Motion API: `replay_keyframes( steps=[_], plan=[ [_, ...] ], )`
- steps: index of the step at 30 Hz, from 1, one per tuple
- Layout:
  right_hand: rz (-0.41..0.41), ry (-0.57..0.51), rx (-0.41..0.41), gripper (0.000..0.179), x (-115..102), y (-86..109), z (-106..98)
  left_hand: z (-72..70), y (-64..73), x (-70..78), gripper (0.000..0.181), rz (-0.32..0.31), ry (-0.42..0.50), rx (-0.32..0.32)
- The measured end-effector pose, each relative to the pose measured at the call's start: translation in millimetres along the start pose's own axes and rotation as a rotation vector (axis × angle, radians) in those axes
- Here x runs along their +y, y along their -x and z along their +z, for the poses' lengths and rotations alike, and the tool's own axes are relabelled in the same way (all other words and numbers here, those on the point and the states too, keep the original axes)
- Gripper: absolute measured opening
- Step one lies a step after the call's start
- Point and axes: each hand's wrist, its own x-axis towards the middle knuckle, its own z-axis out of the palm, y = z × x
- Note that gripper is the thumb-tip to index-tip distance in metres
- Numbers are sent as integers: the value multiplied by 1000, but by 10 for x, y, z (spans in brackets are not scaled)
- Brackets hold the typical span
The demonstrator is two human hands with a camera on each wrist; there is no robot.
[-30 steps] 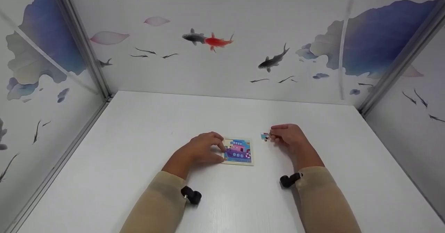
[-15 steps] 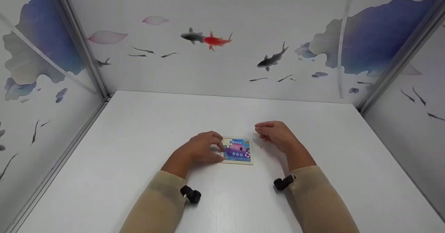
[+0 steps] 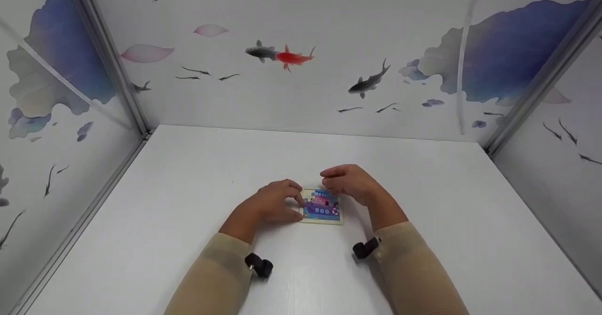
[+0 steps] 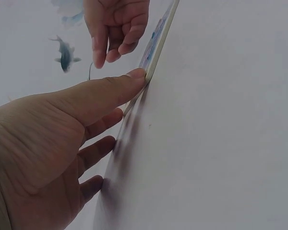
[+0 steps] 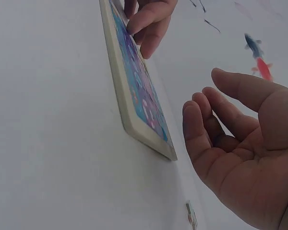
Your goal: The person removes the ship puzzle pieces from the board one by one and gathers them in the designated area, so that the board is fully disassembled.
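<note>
A small framed jigsaw puzzle (image 3: 322,206) with a purple and pink boat lies flat on the white table. My left hand (image 3: 277,201) holds its left side, with the thumb (image 4: 134,74) at the near corner and curled fingers toward the far one. Over the far right corner of the puzzle hovers my right hand (image 3: 350,183). In the right wrist view the fingers of that right hand (image 5: 245,129) are loosely bent, the thumb apart, and nothing shows between them. A small loose puzzle piece (image 5: 191,216) lies beyond the frame's right side; the head view hides it.
The white table (image 3: 211,164) stretches around the puzzle. A back wall (image 3: 301,98) printed with fish and side walls (image 3: 555,131) with metal corner posts enclose it. Small black cameras (image 3: 258,265) sit on both sleeves.
My right hand has moved left, from the loose piece to over the puzzle's far right corner. That piece has dropped out of sight in the head view. The left hand stays in place.
</note>
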Motion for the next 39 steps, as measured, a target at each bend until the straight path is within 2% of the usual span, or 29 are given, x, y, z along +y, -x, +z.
replay_keyframes(
  steps=[7,16,22,33,39],
  plan=[
    [1,13,3,33,26,-58,60,11,-19,-27,17,14,0,4],
    [-8,161,-8,28,117,-56,95,25,-21,-58,17,41,-5,9],
    [-9,215,-30,27,112,-44,96,19,-24,-52,17,46,-4,18],
    [-74,486,-111,32,35,-51,159,-8,-14,-44,17,50,3,12],
    [-79,480,-105,32,52,-36,157,-3,-9,-41,19,80,3,15]
  ],
)
